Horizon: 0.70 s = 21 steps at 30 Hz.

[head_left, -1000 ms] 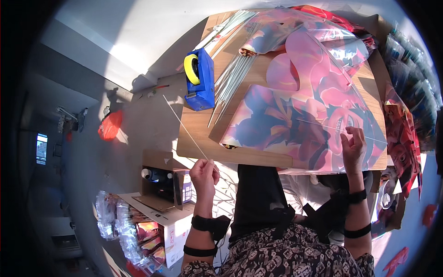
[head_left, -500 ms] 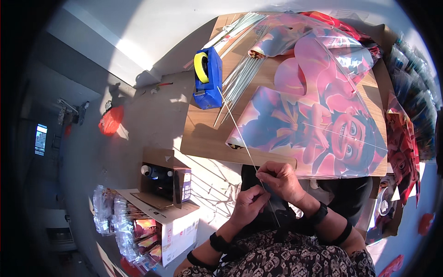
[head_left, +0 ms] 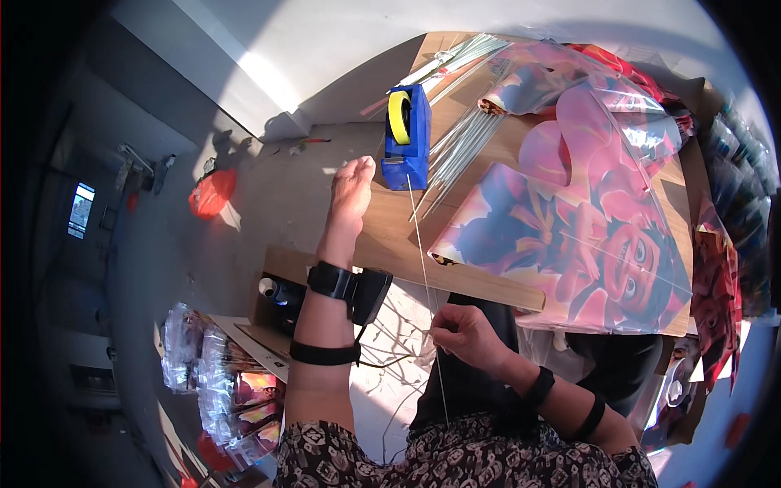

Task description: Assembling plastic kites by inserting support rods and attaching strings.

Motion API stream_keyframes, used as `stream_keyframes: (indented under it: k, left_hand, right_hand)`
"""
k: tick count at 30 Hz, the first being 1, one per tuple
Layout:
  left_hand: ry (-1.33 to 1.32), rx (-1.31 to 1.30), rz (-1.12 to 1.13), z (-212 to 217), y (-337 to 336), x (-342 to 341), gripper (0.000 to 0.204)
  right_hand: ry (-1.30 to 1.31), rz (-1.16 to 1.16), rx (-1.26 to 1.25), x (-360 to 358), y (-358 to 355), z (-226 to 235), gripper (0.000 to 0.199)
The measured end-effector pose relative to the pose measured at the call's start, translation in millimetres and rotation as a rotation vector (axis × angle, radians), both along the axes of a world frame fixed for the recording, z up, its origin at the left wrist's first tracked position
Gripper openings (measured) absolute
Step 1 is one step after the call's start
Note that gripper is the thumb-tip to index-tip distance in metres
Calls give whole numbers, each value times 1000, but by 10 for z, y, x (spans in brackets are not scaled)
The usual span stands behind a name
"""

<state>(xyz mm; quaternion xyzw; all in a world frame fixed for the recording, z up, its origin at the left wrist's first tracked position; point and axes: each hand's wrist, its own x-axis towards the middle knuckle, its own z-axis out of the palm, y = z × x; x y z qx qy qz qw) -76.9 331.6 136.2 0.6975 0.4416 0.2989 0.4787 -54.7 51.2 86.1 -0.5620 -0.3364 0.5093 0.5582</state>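
A thin white rod (head_left: 422, 252) runs from in front of the blue tape dispenser (head_left: 418, 134) down toward my lap. My right hand (head_left: 468, 333) pinches it between thumb and fingers, below the table's front edge. My left hand (head_left: 351, 195) is raised just left of the dispenser, apart from the rod; its fingers point away, so their grip does not show. A yellow roll of tape (head_left: 399, 118) sits in the dispenser. Right of it lies a clear plastic-like sheet (head_left: 561, 236) printed with a cartoon figure.
A bundle of thin white rods (head_left: 460, 154) lies on the wooden table (head_left: 382, 236). Rolled printed sheets (head_left: 529, 89) are behind it. Packed plastic bags (head_left: 220, 390) and an open box (head_left: 281, 268) stand on the floor at left. More bagged goods (head_left: 736, 179) stand right.
My left hand has let go of the rod and risen forward beside the tape dispenser. My right hand keeps the rod and has shifted slightly left and down. The whole view has shifted.
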Motion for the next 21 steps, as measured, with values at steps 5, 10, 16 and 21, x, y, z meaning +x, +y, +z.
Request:
stream_keyframes:
  k: [5, 10, 16, 21]
  left_hand:
    - [145, -154, -155, 24, 188, 322, 27]
    - [103, -201, -202, -56, 264, 510, 10]
    - [210, 208, 15, -127, 301, 588, 11]
    - [-182, -140, -124, 275, -413, 178, 14]
  right_hand:
    - [-20, -8, -16, 44, 136, -58, 9]
    - [-32, -26, -6, 83, 215, -69, 10]
    - [-11, -49, 49, -40, 276, -51, 12]
    - [46, -102, 63, -71, 313, -117, 11]
